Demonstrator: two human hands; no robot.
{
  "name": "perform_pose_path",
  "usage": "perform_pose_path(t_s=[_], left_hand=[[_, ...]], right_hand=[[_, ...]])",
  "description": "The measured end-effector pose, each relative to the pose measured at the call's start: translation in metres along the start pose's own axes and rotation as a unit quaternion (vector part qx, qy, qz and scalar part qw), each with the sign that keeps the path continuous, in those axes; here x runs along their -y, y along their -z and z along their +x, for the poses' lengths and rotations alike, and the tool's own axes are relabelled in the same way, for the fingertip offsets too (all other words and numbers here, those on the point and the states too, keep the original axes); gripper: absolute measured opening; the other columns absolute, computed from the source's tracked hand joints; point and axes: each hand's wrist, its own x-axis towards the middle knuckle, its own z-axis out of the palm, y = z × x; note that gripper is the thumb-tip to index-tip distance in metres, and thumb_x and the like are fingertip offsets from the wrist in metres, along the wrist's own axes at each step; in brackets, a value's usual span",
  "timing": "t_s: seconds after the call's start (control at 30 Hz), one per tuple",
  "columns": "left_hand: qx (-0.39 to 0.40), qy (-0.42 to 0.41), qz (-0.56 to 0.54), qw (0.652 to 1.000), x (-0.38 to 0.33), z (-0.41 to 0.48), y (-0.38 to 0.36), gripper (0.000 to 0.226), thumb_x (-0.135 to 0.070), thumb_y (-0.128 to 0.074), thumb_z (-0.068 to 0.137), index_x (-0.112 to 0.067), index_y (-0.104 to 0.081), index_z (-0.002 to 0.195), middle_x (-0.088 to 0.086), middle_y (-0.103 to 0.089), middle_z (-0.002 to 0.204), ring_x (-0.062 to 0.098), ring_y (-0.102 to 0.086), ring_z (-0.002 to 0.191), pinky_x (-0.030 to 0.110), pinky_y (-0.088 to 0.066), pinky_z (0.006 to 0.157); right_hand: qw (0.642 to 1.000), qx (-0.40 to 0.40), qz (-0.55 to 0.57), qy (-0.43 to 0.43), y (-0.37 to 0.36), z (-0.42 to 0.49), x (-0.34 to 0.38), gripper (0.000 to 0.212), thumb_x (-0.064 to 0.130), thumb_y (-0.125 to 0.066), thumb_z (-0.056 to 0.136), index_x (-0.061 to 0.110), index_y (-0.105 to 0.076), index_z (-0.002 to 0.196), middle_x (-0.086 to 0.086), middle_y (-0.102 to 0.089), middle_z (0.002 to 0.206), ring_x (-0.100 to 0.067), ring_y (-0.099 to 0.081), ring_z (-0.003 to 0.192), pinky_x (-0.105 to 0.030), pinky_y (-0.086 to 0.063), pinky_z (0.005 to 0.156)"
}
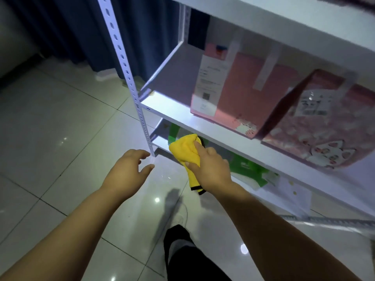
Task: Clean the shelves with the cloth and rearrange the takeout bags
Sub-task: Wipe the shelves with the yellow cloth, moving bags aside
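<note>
The fingers (199, 150) of the right hand (211, 171) cover the middle of the yellow cloth (182, 148), so its fold under the palm cannot be seen. Just beyond those fingers, the green bag (247, 169) is mostly hidden by the shelf board (203, 126) above it. Farther past the fingertips, the receipt (209, 82) on the pink bag (249, 92) is too blurred to read. The cat-print bag (324, 134) runs off the right edge.

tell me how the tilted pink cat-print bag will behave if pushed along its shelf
The cat-print bag stands tilted, so a push would probably tip it further. It looks like paper, so likely light and easily crumpled. The shelf looks smooth, so it may slide readily.
</note>
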Motion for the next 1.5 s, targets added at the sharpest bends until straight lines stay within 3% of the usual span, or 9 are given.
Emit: perform_pose_path(t_s=[0.2, 0.5, 0.63, 0.73, 0.9, 1.0, 1.13, 1.33, 1.5], left_hand=[[-0.027, 0.031, -0.01, 0.999, 0.013, 0.077, 0.035, 0.039, -0.028, -0.06, 0.088, -0.018, -0.052, 0.125, 0.001, -0.055, 0.122, 0.015, -0.056, 0.099, 0.027, -0.044, 0.084], [-0.081, 0.033, -0.026, 0.996, 0.035, 0.169, 0.069, 0.053, -0.029, -0.058, 0.09, -0.016, -0.037, 0.137, 0.004, -0.052, 0.123, 0.018, -0.051, 0.104, 0.034, -0.044, 0.09], [-0.075, 0.011, -0.045, 0.996, 0.042, 0.2, 0.074, 0.064, -0.031, -0.056, 0.09, -0.018, -0.025, 0.144, 0.006, -0.044, 0.132, 0.019, -0.048, 0.113, 0.039, -0.044, 0.094], [-0.064, -0.03, -0.072, 0.995, 0.042, 0.222, 0.075, 0.063, -0.035, -0.055, 0.09, -0.026, -0.022, 0.144, 0.001, -0.04, 0.136, 0.018, -0.045, 0.12, 0.042, -0.045, 0.093], [-0.06, -0.095, -0.118, 0.987, 0.044, 0.248, 0.069, 0.031, -0.033, -0.055, 0.091, -0.022, -0.043, 0.117, -0.003, -0.057, 0.113, 0.02, -0.056, 0.104, 0.039, -0.048, 0.085], [-0.07, -0.121, -0.125, 0.982, 0.051, 0.255, 0.065, 0.02, -0.034, -0.055, 0.091, -0.023, -0.045, 0.104, -0.001, -0.061, 0.102, 0.022, -0.059, 0.095, 0.043, -0.05, 0.08], [-0.072, -0.138, -0.127, 0.98, 0.057, 0.257, 0.064, 0.016, -0.035, -0.055, 0.09, -0.031, -0.043, 0.1, -0.005, -0.062, 0.099, 0.019, -0.059, 0.091, 0.043, -0.05, 0.079], [-0.089, -0.123, -0.134, 0.979, 0.054, 0.255, 0.06, 0.017, -0.034, -0.055, 0.089, -0.024, -0.048, 0.101, -0.004, -0.06, 0.102, 0.02, -0.059, 0.094, 0.041, -0.051, 0.077], [-0.089, -0.107, -0.128, 0.982, 0.051, 0.253, 0.063, 0.023, -0.033, -0.057, 0.089, -0.019, -0.05, 0.106, -0.002, -0.061, 0.104, 0.023, -0.059, 0.096, 0.042, -0.05, 0.077]], right_hand=[[0.999, -0.011, 0.04, 0.011, 0.014, 0.085, 0.04, 0.066, 0.052, -0.043, 0.092, 0.029, -0.015, 0.147, -0.011, -0.039, 0.135, -0.033, -0.044, 0.12, -0.044, -0.033, 0.097], [0.987, -0.135, 0.07, -0.06, 0.01, 0.19, 0.101, 0.05, 0.05, -0.052, 0.088, 0.027, -0.036, 0.129, -0.011, -0.045, 0.117, -0.034, -0.049, 0.106, -0.042, -0.04, 0.088], [0.984, -0.149, -0.06, -0.079, -0.018, 0.211, 0.112, 0.057, 0.052, -0.063, 0.077, 0.03, -0.05, 0.128, -0.011, -0.048, 0.13, -0.03, -0.054, 0.097, -0.034, -0.043, 0.074], [0.961, -0.204, -0.181, -0.041, -0.036, 0.214, 0.111, 0.063, 0.053, -0.073, 0.06, 0.025, -0.066, 0.116, -0.01, -0.065, 0.116, -0.026, -0.062, 0.072, -0.027, -0.041, 0.053], [0.938, -0.255, -0.235, -0.027, -0.043, 0.242, 0.108, 0.05, 0.054, -0.047, 0.081, 0.033, -0.058, 0.125, 0.0, -0.066, 0.1, -0.023, -0.055, 0.066, -0.028, -0.033, 0.055], [0.984, -0.125, -0.116, -0.054, -0.037, 0.271, 0.122, 0.044, 0.051, -0.032, 0.093, 0.041, -0.036, 0.136, -0.006, -0.054, 0.119, -0.029, -0.047, 0.097, -0.037, -0.019, 0.069], [0.989, -0.12, -0.063, -0.057, -0.035, 0.286, 0.137, 0.027, 0.04, -0.038, 0.093, 0.03, -0.046, 0.116, -0.007, -0.052, 0.122, -0.035, -0.044, 0.106, -0.042, -0.023, 0.076], [0.984, -0.164, -0.074, -0.015, -0.042, 0.242, 0.124, 0.049, 0.037, -0.034, 0.084, 0.04, -0.047, 0.131, -0.001, -0.047, 0.133, -0.033, -0.048, 0.093, -0.037, -0.035, 0.073], [0.984, -0.138, -0.079, -0.085, -0.036, 0.25, 0.117, 0.048, 0.031, -0.041, 0.092, 0.043, -0.035, 0.138, -0.002, -0.041, 0.136, -0.032, -0.044, 0.1, -0.037, -0.035, 0.078]])
